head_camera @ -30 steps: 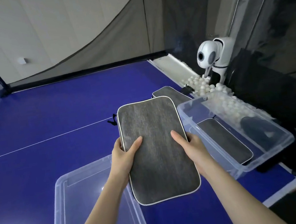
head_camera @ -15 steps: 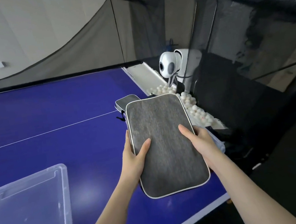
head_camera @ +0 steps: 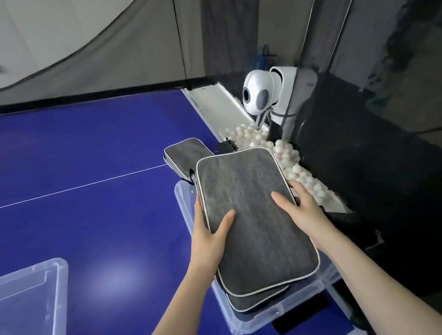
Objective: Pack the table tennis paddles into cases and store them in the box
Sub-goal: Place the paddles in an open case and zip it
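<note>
**Grey case held over the clear box**

I see both hands clamped on the grey case (head_camera: 252,214). The left hand (head_camera: 210,237) grips its left edge and the right hand (head_camera: 303,209) its right edge, thumbs on top. The case is above the clear box (head_camera: 254,323), over a second case (head_camera: 256,298) lying inside. A third case (head_camera: 186,152) lies just beyond the box, and the lid (head_camera: 20,312) lies well to its left.

Left hand (head_camera: 211,243): the left edge of the grey case (head_camera: 249,191) is gripped, with the thumb laid flat on top and the fingers hidden beneath.
Right hand (head_camera: 304,212): the right edge is gripped, thumb on top, fingers curled round the side.
Left forearm (head_camera: 162,319): bare, extended forward and rightward.
Right forearm (head_camera: 375,287): bare, extended forward and leftward.
Wrists: held nearly straight.
</note>
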{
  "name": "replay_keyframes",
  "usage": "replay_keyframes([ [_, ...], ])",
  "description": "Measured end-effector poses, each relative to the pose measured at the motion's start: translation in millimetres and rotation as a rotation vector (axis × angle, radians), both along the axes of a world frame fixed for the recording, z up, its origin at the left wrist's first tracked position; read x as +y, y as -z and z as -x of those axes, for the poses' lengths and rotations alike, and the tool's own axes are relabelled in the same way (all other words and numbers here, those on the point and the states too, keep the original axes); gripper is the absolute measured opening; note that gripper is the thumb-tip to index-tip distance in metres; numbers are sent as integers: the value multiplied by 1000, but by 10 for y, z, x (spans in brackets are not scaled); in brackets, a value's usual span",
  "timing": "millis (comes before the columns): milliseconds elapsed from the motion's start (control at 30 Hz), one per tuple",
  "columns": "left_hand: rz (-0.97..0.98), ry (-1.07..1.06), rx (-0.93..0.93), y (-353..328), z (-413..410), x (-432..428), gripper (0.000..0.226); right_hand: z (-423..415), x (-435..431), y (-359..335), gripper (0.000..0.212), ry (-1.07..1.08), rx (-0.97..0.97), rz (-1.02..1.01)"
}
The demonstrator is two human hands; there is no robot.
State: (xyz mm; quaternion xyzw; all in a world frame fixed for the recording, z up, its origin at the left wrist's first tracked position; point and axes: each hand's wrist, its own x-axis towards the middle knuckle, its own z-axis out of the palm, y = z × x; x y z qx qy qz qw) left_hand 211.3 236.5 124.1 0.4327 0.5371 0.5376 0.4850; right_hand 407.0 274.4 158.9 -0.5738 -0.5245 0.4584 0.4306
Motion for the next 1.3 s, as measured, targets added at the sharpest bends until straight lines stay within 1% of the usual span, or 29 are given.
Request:
replay_keyframes([
  [67,34,-7,1,42,-54,100,76,-37,155,40,31,-22,-5,36],
  [133,80,-31,-7,91,-100,159,75,-77,294,115,32,-63,-6,89],
  [233,151,-67,-21,199,-157,224,71,-149,497,284,41,-156,-23,200],
  [300,215,-89,-26,305,-204,264,75,-189,598,431,45,-194,-21,273],
  [433,359,-144,-33,538,-305,356,74,-214,704,788,43,-202,-35,333],
  [533,481,-180,-45,718,-346,407,86,-217,699,1073,47,-188,-40,380],
  [633,575,-217,-1,874,-379,432,83,-225,668,1312,52,-176,-47,431],
  [733,646,-257,56,974,-435,440,84,-223,634,1490,45,-171,-20,477],
  [833,669,-302,81,1017,-488,467,82,-209,655,1569,44,-163,-15,453],
  [1000,661,-352,135,1054,-489,508,86,-173,740,1547,49,-194,-29,427],
  [1133,687,-352,149,1084,-494,490,89,-166,756,1578,53,-210,-66,414],
  [1300,708,-336,185,1116,-502,453,89,-173,725,1638,52,-216,-71,399],
])
